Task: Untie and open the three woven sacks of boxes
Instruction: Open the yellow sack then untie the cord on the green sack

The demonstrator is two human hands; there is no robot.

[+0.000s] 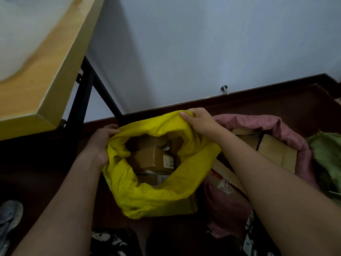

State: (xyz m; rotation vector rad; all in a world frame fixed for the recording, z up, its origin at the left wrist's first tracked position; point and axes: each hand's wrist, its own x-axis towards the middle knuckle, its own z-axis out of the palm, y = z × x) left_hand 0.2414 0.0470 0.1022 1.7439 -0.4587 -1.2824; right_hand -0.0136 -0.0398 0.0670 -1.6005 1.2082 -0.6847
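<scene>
Yellow woven sack (147,198), mouth open on brown cardboard boxes (151,159); pink woven sack (287,126) beside, also open. Left hand (99,143) and right hand (199,121) clamped on yellow rim.

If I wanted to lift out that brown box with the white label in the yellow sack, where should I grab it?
Probably from above, through the sack's open mouth. The labelled box lies tilted with its upper corner highest, so pinch across that end. The yellow sack walls it in on every side.
</scene>
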